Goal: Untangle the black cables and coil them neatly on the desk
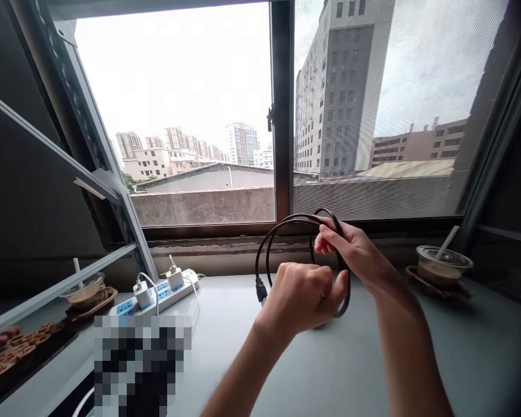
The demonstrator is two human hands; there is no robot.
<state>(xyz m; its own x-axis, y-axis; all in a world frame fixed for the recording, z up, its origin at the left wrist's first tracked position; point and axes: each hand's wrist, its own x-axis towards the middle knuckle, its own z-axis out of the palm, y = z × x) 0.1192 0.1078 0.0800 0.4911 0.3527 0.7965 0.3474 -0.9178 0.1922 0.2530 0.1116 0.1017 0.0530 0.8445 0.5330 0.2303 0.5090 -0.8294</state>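
A coiled black cable point(286, 231) is held over a smooth grey table point(438, 359) set against a wide window point(182, 116).
The cable's glossy loops are gripped by the closed fingers of the right hand point(351, 252) and pinched by the curled left hand point(301, 295). A white power strip point(158, 292) with chargers is seen at left, and a lidded plastic cup point(443, 265) at right.

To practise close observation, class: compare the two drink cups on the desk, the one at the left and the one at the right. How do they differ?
The left cup stands beside the power strip, behind a shelf rail; the right cup stands alone by the window corner. The left cup's straw stands nearly upright; the right cup's straw leans right. Both are clear, lidded cups of pale brown drink on brown saucers.
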